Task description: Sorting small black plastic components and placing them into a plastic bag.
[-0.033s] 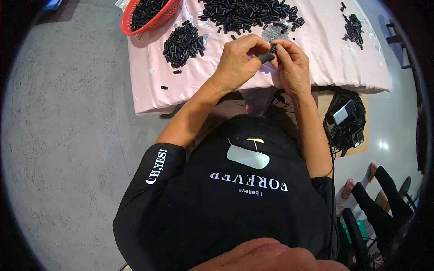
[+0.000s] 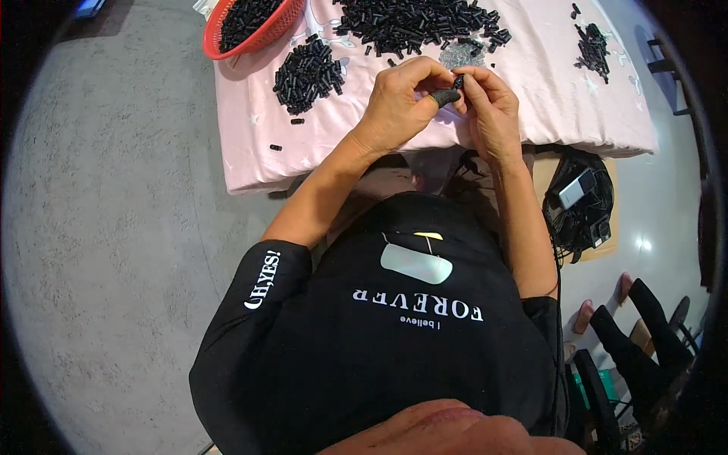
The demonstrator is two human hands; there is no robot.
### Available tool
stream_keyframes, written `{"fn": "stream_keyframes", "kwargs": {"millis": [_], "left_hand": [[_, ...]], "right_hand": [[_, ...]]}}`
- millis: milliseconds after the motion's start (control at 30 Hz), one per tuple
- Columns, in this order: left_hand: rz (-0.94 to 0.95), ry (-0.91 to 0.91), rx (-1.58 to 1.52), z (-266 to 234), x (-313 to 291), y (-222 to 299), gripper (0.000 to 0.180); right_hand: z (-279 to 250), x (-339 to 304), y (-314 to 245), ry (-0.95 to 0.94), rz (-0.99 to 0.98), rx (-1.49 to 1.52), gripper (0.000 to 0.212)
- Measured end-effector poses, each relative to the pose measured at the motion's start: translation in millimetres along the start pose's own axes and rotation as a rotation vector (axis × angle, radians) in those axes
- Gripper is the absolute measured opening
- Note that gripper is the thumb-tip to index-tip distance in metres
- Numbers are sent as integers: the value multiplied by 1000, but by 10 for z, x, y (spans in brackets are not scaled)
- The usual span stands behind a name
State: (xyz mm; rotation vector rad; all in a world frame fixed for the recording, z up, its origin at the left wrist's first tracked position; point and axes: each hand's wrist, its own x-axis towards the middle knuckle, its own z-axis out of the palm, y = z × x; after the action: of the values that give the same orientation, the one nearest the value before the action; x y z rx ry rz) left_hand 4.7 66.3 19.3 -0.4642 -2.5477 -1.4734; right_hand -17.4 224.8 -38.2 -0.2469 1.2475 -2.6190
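My left hand (image 2: 403, 102) and my right hand (image 2: 494, 112) meet at the near side of a table with a pink cloth (image 2: 561, 106). Between their fingertips is a small black plastic piece (image 2: 458, 81), pinched from both sides; its far end is partly hidden by the fingers. A dark sleeve (image 2: 446, 97) covers my left thumb. Just beyond the hands lies a small heap of clear, shiny little parts (image 2: 459, 54). Behind it spreads a large pile of short black tubes (image 2: 413, 26). Left of my left hand sits a smaller pile of similar black pieces (image 2: 309, 77).
A red plastic basket (image 2: 214, 44) of black pieces stands at the table's far left. Two single pieces (image 2: 276, 147) lie near the left edge. Thin black parts (image 2: 594, 51) are heaped at right. A black bag with a pale device (image 2: 576, 189) and another person's legs (image 2: 618, 334) are at right.
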Motion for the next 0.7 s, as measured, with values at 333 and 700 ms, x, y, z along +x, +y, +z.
{"fn": "stream_keyframes", "kwargs": {"millis": [333,700], "left_hand": [[63,-96,17,-95,94,36,30],[130,-158,58,-112,122,14,32]], "right_hand": [[44,1,-43,8,-4,17,20],[1,-1,-69,-71,2,62,25]]}}
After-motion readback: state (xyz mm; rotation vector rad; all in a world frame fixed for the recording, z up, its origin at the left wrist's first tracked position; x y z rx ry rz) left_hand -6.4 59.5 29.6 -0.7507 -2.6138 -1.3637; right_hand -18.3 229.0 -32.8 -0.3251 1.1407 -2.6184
